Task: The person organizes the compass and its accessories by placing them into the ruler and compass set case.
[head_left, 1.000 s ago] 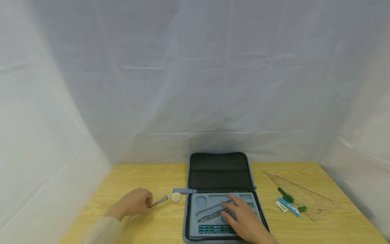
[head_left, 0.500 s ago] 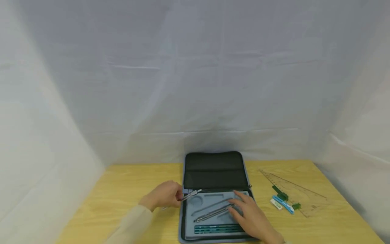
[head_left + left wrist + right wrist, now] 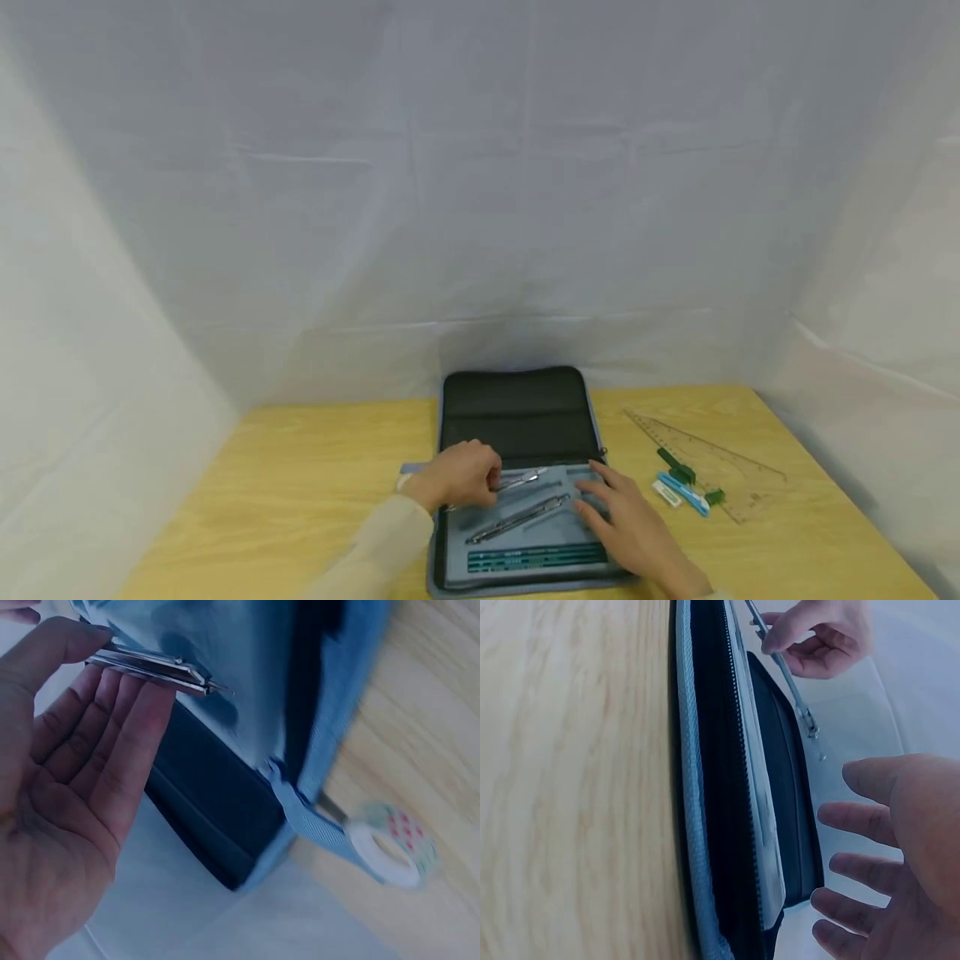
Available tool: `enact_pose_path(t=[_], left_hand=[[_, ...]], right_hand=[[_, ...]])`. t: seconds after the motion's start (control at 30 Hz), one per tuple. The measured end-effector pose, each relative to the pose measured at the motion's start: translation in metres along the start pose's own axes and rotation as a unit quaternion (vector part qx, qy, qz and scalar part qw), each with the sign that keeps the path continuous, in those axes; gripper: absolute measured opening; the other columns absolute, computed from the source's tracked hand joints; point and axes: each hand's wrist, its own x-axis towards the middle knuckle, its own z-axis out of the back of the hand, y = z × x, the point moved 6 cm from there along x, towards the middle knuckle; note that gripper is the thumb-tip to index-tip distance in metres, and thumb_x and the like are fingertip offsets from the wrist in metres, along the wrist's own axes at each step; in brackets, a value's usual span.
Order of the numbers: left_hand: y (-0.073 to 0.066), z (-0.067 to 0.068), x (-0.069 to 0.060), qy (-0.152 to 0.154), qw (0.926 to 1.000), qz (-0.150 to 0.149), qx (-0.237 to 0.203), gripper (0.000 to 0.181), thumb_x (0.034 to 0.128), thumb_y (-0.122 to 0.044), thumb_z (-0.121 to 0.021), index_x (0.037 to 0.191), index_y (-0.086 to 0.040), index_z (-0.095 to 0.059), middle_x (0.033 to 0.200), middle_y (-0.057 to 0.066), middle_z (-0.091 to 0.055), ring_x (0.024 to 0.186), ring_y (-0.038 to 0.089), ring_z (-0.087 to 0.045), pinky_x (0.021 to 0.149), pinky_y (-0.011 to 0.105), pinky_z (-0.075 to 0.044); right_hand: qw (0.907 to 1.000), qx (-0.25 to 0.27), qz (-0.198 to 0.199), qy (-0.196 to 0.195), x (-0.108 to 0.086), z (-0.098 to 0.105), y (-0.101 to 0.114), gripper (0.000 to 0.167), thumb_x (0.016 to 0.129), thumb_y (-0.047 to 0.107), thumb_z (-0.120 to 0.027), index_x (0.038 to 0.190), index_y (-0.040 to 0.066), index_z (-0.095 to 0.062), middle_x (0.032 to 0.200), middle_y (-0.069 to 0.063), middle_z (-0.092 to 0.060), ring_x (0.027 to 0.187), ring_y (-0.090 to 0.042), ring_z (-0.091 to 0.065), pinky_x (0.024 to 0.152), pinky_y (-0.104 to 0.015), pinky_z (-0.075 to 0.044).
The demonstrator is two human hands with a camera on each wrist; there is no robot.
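Note:
My left hand (image 3: 461,475) pinches a silver drawing compass (image 3: 150,664) between thumb and fingers, above the upper left of the grey tray (image 3: 555,532). The compass's needle end shows in the left wrist view. That tray lies in an unzipped blue-edged case with a black lid (image 3: 517,417) laid back. A second silver instrument (image 3: 517,520) rests slantwise in the tray. Several dark green pencils (image 3: 536,557) lie along its front. My right hand (image 3: 630,521) hovers at the tray's right side, fingers spread, holding nothing.
A roll of tape (image 3: 394,847) lies by the case's blue strap (image 3: 311,821) on the left. To the right are a clear set square (image 3: 738,479), a white eraser (image 3: 667,492), a blue tool (image 3: 684,494) and green pieces (image 3: 678,468). White sheeting surrounds the table.
My left hand has carried the compass rightward from the table to above the tray. My right hand stays at the tray's right side, its fingers now off the instrument there.

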Motion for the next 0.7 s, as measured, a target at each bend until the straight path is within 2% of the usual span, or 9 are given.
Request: enact_pose_path(t=[0.27,0.5,0.7], left_hand=[[-0.015,-0.011,0.015,0.011,0.9997,0.015,0.012,0.020,0.0726,-0.018,-0.078,0.064,-0.022,-0.060,0.061,-0.015,-0.050,0.056,0.004,-0.047,0.056,0.023,-0.041],[-0.020,-0.014,0.021,0.027,0.9977,0.031,0.054,0.019,0.0717,-0.020,-0.079,0.065,-0.023,-0.062,0.063,-0.015,-0.052,0.057,0.005,-0.048,0.056,0.024,-0.044],[-0.022,-0.017,0.025,0.037,0.9965,0.040,0.064,0.022,0.0718,-0.020,-0.080,0.062,-0.022,-0.061,0.061,-0.014,-0.051,0.055,0.006,-0.047,0.053,0.025,-0.043]], right_hand=[[0.9999,-0.001,-0.013,0.001,-0.003,0.004,-0.005,0.032,0.096,0.036,-0.056,0.118,0.014,-0.067,0.140,-0.015,-0.045,0.125,-0.039,-0.042,0.097,-0.056,-0.037],[0.9997,-0.002,-0.022,-0.008,-0.005,0.007,-0.011,0.028,0.095,0.034,-0.059,0.116,0.018,-0.067,0.140,-0.014,-0.045,0.125,-0.038,-0.043,0.097,-0.055,-0.037],[0.9996,-0.004,-0.025,-0.012,-0.009,0.008,-0.015,0.030,0.095,0.034,-0.058,0.118,0.017,-0.067,0.140,-0.015,-0.045,0.124,-0.038,-0.044,0.096,-0.055,-0.038]])
